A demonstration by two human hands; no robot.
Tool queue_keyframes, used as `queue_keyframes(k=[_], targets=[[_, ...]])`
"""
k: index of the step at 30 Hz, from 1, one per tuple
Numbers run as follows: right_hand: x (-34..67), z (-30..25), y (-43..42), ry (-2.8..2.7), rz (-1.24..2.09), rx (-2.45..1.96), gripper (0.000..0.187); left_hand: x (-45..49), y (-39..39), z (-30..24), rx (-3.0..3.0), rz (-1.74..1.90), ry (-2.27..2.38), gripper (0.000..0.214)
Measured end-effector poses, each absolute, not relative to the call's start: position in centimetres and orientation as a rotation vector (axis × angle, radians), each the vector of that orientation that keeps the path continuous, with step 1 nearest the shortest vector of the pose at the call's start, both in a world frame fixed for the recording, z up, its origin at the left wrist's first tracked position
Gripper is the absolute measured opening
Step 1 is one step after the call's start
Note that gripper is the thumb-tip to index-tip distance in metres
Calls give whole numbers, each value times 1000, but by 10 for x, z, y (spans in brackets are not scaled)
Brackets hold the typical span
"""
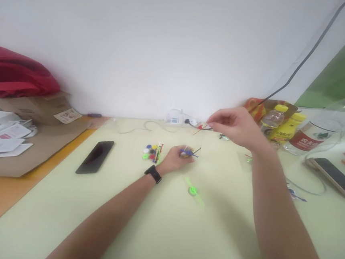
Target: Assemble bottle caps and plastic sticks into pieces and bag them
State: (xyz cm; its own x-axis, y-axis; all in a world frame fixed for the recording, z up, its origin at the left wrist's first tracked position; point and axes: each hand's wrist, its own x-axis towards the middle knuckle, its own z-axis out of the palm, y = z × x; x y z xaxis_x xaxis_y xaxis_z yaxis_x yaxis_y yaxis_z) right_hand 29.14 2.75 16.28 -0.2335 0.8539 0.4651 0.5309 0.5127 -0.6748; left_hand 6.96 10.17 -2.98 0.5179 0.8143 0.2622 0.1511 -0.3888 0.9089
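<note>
My left hand (pixel 178 159), with a black band on its wrist, is closed around a bunch of small coloured plastic parts (pixel 186 152), blue and yellow among them, with thin stems sticking out. Raised above the table to the right, my right hand (pixel 231 124) pinches a thin red plastic stick (pixel 201 128) by one end. Beside the left hand lie several coloured round discs (pixel 149 151) and a group of thin coloured sticks (pixel 158 153). A bright green propeller-like piece (pixel 193 191) with a round hub lies on the table nearer to me.
A black phone (pixel 94 157) lies on the left of the pale table (pixel 139 231); another phone (pixel 339 178) is at right. Bottles (pixel 311 135) stand at the back right. A cardboard box (pixel 32 107) and white papers (pixel 10 135) sit at left. A white plug block (pixel 175 117) rests by the wall.
</note>
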Motion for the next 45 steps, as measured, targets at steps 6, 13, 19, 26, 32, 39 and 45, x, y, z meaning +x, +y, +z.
queue_keyframes(k=[6, 13, 19, 26, 32, 39, 45], targets=[[281, 149, 42, -1948, 277, -1121, 11, 71, 100, -27, 1873, 913, 807, 36], [270, 138, 48, -2083, 197, -1206, 15, 72, 97, -22, 1886, 918, 834, 38], [262, 143, 43, -2146, 160, -1208, 15, 72, 94, -18, 1813, 931, 820, 39], [263, 135, 51, -2209, 85, -1408, 12, 72, 93, -16, 1836, 908, 794, 37], [262, 133, 52, -2245, 146, -1522, 8, 72, 94, -18, 1881, 882, 804, 37], [262, 132, 50, -2203, 81, -1514, 16, 72, 94, -17, 1861, 875, 774, 34], [263, 130, 53, -2206, 28, -1436, 15, 74, 91, -17, 1763, 882, 700, 37]])
